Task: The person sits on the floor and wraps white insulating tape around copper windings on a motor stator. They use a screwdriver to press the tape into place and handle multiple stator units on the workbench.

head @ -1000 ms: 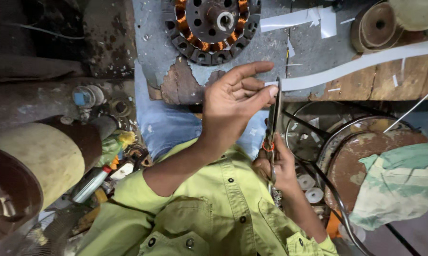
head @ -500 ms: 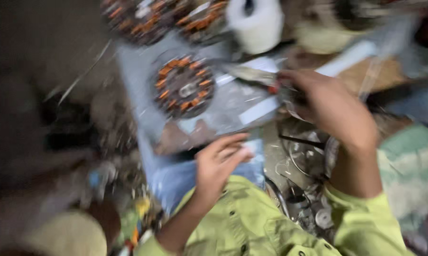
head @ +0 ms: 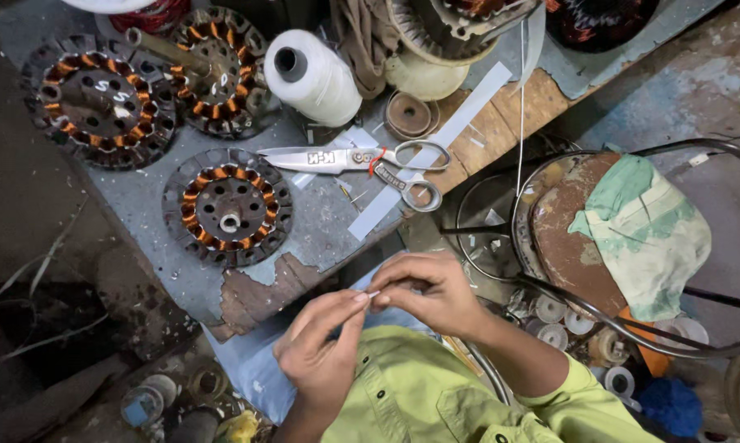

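Observation:
My left hand [head: 325,340] and my right hand [head: 431,291] meet in front of my green shirt, below the bench edge. Their fingertips pinch a small white paper strip [head: 373,294] between them. Large steel scissors [head: 353,160] lie shut on the grey bench top [head: 148,205], just beyond my hands, resting partly on a long white paper strip [head: 448,135]. A round stator with copper windings [head: 226,205] sits to the left of the scissors.
Two more copper-wound stators [head: 99,98] [head: 218,70] and a spool of white thread [head: 312,75] stand at the back. To the right is a rusty round stool [head: 566,238] with a green cloth [head: 644,234]; small parts litter the floor.
The scissors, held upright in my right hand a second ago, now lie on the bench. Both hands have come together on the small white strip. The view has shifted toward the bench.

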